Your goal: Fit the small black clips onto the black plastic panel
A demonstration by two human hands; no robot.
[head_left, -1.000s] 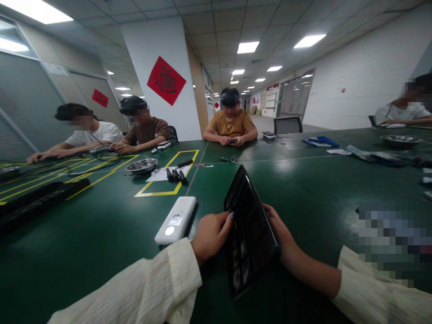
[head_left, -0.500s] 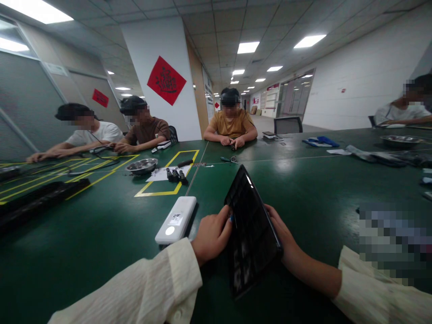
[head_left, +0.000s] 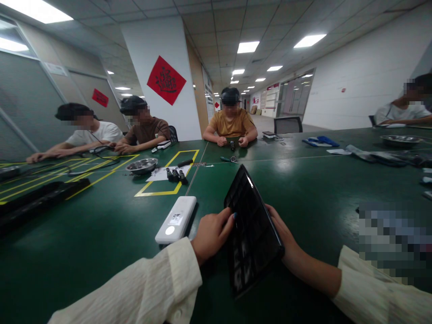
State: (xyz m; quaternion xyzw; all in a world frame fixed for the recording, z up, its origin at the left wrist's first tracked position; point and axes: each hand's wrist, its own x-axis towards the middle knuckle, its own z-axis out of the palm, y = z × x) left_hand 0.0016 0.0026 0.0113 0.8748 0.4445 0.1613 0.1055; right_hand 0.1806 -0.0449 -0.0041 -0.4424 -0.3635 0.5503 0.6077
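A black tablet (head_left: 251, 229) with a dark screen stands tilted on its edge over the green table (head_left: 101, 243), between my two hands. My left hand (head_left: 211, 234) is curled against its left edge, thumb lying along the screen side. My right hand (head_left: 281, 234) grips the right edge from behind, its fingers mostly hidden by the tablet. Both arms wear cream sleeves. A white power bank (head_left: 176, 219) lies flat just left of my left hand.
A yellow-taped rectangle (head_left: 168, 177) farther out holds a metal bowl (head_left: 142, 166), paper and small black parts. Black trays (head_left: 40, 198) lie at left. Several people sit along the far and left sides, one at the right. Tools and a dish (head_left: 400, 140) lie far right.
My left thumb has slid slightly along the tablet's left edge; the tablet has tipped a touch toward me. The person in the yellow shirt has moved their hands apart.
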